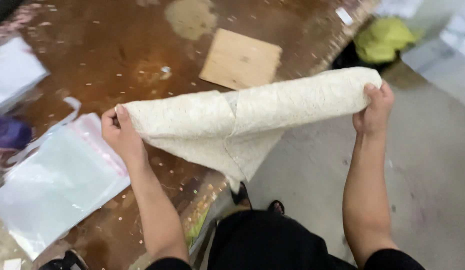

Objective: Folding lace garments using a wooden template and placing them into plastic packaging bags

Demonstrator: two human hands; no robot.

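Clear flat plastic bags with a pink seal strip [62, 175] on the brown tabletop [122, 45], left of and below the cream lace cloth [242, 120]. Square tan cardboard piece [241, 59] beyond the cloth. Cloth in mid-air, long axis left to right, right end slightly higher, a fold drooping from the middle. Left hand [121, 134] pinching the left end; right hand [375, 112] clamped on the rolled right end.

A cream lace cloth [242, 120] is hanging between the left hand [123, 136] and right hand [375, 111], above the brown floor [117, 55], with clear plastic bags [57, 185] lying left and a square cardboard piece [241, 60] behind.
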